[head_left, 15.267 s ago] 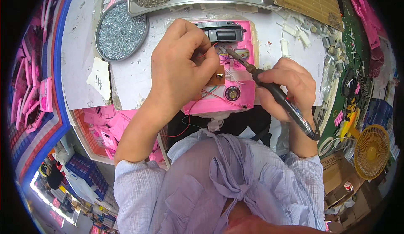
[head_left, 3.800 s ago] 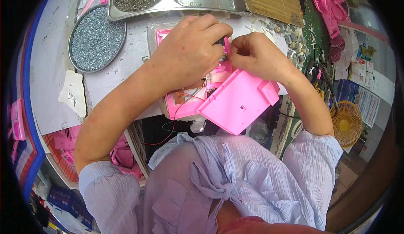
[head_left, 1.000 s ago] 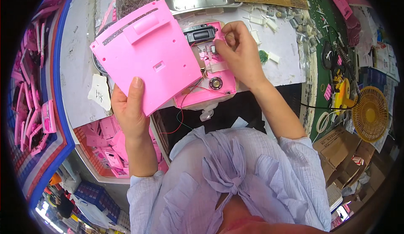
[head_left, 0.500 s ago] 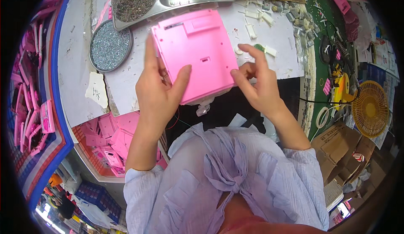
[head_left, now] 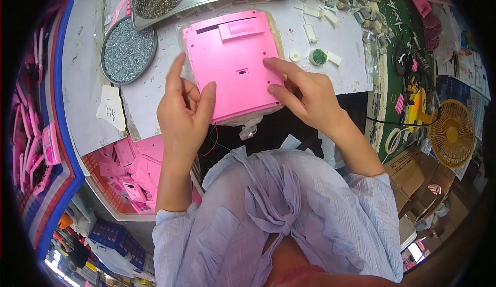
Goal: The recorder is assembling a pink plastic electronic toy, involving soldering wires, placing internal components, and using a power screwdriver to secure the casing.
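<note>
A pink plastic casing [head_left: 232, 88] lies flat on a pad wrapped in clear plastic [head_left: 279, 34] at the table's near edge. The casing has a long slot, a raised rectangle and small screw holes. My left hand [head_left: 183, 109] is beside its lower left side, thumb at the edge and index finger stretched out clear of it. On the right side, my right hand [head_left: 310, 93] rests index fingertip and thumb on the casing's top, spread apart. Both hands look open; the casing's underside is hidden.
A round dish of small screws [head_left: 129, 49] stands left. Behind is a metal tray [head_left: 206, 9] with springs. White plastic parts [head_left: 310, 33], a green roll [head_left: 317, 57] and grey metal blocks [head_left: 369, 29] lie right. A crate of pink parts [head_left: 129, 217] sits below left.
The casing has come down onto the wrapped pad, slightly to the left. My left hand has loosened its hold, and my right fingertips have moved onto the casing's top. The view has shifted slightly.
</note>
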Motion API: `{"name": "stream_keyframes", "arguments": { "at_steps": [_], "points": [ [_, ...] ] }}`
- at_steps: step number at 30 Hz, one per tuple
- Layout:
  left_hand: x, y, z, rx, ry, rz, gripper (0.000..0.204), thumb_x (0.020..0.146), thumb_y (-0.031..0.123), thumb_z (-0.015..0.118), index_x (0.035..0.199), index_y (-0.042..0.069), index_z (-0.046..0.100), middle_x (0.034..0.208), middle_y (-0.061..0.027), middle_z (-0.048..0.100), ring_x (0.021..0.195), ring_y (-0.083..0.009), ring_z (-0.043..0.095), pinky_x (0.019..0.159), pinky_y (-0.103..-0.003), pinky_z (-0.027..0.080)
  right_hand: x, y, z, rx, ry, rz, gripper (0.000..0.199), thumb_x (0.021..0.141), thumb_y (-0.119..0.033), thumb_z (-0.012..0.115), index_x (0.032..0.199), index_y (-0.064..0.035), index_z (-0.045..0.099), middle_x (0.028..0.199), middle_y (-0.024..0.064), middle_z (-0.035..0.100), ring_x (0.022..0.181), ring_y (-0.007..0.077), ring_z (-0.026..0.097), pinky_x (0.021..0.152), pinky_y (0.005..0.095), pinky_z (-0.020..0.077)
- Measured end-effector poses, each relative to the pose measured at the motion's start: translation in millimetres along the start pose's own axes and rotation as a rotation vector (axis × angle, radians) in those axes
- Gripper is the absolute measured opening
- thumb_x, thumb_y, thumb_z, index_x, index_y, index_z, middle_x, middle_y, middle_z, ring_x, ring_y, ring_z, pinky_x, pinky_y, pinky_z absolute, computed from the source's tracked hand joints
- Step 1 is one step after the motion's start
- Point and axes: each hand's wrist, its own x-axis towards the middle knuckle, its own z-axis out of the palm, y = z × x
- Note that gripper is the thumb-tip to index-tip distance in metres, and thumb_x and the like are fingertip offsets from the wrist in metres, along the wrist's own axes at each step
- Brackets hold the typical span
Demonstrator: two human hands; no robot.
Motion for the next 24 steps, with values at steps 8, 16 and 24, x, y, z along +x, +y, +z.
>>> {"name": "stream_keyframes", "arguments": {
  "at_steps": [8,16,24],
  "points": [
    [-24,-17,-3,0.023,-0.032,0.05,0.053,0.089,0.007,0.074,0.14,-0.001,0.06,0.069,0.0004,0.043,0.059,-0.0093,0.04,0.057,-0.024,0.039,9,-4,-29,-0.347,-0.314,-0.029,0.056,0.091,-0.03,0.075,0.144,-0.0236,0.06,0.055,0.013,0.056,0.049,0.0321,0.056,0.052,0.0404,0.0471],
    [-24,-8,-27,-0.252,-0.303,-0.16,0.069,0.081,0.009,0.082,0.145,0.007,0.057,0.066,0.0007,0.033,0.06,-0.0075,0.035,0.056,-0.021,0.035,20,-6,-36,-0.423,-0.361,-0.116,0.053,0.091,-0.036,0.074,0.141,-0.0227,0.063,0.053,0.0136,0.054,0.049,0.0337,0.057,0.052,0.0407,0.0464],
    [34,-29,-80,0.034,-0.297,0.002,0.038,0.082,0.017,0.078,0.119,0.009,0.073,0.071,-0.0068,0.054,0.064,-0.0132,0.048,0.06,-0.027,0.043,49,-39,-56,-0.611,-0.581,-0.173,0.048,0.089,-0.036,0.072,0.132,-0.0146,0.066,0.059,0.0123,0.061,0.056,0.0346,0.062,0.056,0.0453,0.0484]
  ]
}}
